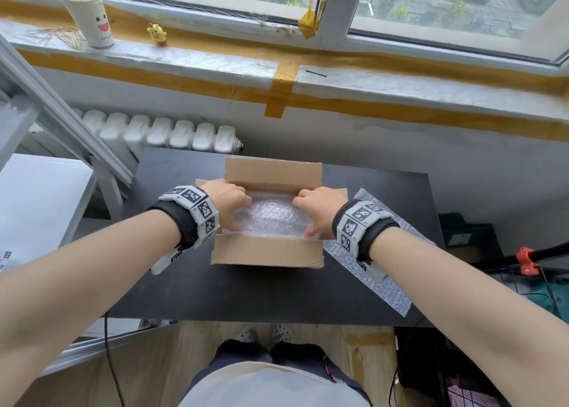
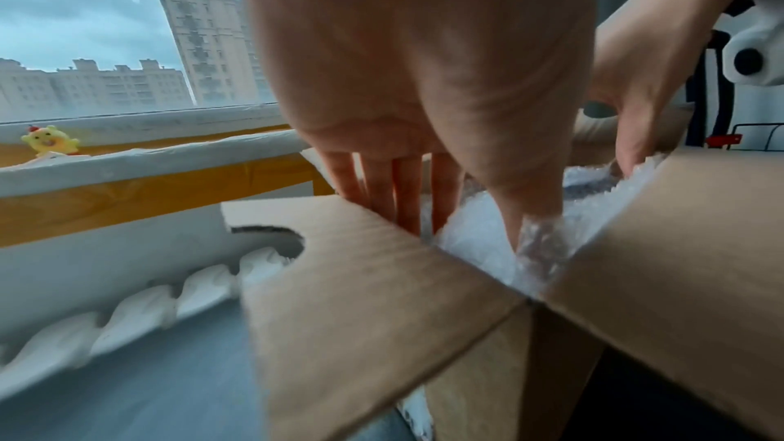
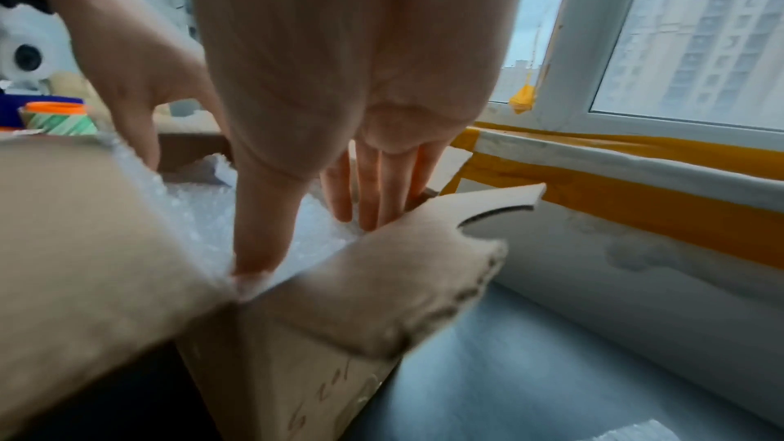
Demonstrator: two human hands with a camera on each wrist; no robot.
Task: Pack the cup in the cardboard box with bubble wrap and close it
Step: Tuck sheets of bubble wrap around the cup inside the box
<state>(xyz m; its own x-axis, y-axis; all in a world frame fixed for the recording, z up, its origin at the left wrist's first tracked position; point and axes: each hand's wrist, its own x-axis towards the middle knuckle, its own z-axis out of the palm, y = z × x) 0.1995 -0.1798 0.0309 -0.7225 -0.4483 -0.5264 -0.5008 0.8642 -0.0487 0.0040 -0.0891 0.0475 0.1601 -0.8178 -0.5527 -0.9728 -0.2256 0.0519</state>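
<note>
Box: the cardboard box (image 1: 267,251) sits mid-table on the black table (image 1: 191,283), all four flaps up or splayed; I see the far flap standing and the near flap folded out toward me.
Bubble wrap in box: a sheet of bubble wrap (image 1: 271,218) fills the open top of the box, bulging a little in the middle.
Cup: a paper cup (image 1: 87,18) with a smiling face stands upright on the windowsill (image 1: 215,58), far left, well apart from the box. I cannot tell whether another cup lies under the wrap.
Left hand: my left hand (image 1: 229,208) reaches into the left side of the box; from the left wrist view the fingers (image 2: 382,186) run straight down between the left flap and the wrap, thumb pushed into the wrap at the near corner. Flat and pressing, nothing pinched.
Right hand: my right hand (image 1: 317,211) mirrors it on the right side; the right wrist view shows the fingers (image 3: 373,190) straight, tips on the wrap by the right flap, thumb down at the near corner. Also pressing, not gripping.
Spare wrap: a second sheet of bubble wrap (image 1: 391,292) lies flat on the table, just right of the box, partly under my right wrist.
Sill: a small yellow chick toy (image 1: 157,34) stands right of the cup.
Below sill: white radiator (image 1: 172,134) behind the table.
</note>
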